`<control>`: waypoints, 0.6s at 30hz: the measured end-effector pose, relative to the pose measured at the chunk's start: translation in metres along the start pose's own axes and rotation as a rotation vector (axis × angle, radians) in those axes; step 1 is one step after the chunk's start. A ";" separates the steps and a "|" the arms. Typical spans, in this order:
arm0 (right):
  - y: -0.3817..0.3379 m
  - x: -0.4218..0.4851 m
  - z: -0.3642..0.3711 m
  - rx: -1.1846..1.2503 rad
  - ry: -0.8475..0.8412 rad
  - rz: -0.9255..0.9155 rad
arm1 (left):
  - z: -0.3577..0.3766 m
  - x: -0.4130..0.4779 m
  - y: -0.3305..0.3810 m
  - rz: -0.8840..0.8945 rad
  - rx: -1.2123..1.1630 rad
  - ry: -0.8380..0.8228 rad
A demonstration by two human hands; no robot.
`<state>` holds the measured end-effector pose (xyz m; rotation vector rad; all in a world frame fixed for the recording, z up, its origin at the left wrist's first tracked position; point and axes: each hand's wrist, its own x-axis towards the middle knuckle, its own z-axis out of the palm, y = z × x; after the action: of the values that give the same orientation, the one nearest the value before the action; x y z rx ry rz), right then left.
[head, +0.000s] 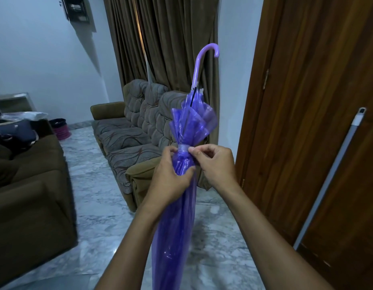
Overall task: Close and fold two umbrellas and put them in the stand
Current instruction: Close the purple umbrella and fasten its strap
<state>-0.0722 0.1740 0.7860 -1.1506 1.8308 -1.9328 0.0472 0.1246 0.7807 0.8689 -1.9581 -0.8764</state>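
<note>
One umbrella (175, 227) is closed, left hand (171, 174) gripping its folds, right hand (217, 164) pinching the strap (183, 147) at its 10 o'clock; tying, the stand and another umbrella likely remain.

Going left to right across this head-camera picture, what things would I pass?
Brown sofa → pink basket → patterned sofa → purple umbrella → wooden door → white pole.

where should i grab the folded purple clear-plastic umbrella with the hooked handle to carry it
Probably the lilac hooked handle, from above: the umbrella stands handle-up, the hook is bare and rigid, while the canopy flares loosely above the strap.
</note>
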 end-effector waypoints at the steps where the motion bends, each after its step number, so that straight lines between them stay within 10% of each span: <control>1: 0.000 0.000 0.000 0.014 -0.036 -0.010 | -0.004 0.002 -0.002 0.005 -0.067 -0.003; 9: 0.001 0.003 -0.009 0.365 -0.156 0.201 | -0.021 0.003 -0.012 -0.160 -0.833 -0.208; 18: 0.010 0.003 -0.008 0.470 -0.209 0.290 | -0.018 0.003 -0.024 -0.342 -0.919 -0.300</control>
<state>-0.0835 0.1761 0.7787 -0.8422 1.2606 -1.8524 0.0672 0.1050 0.7696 0.5223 -1.3682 -1.9784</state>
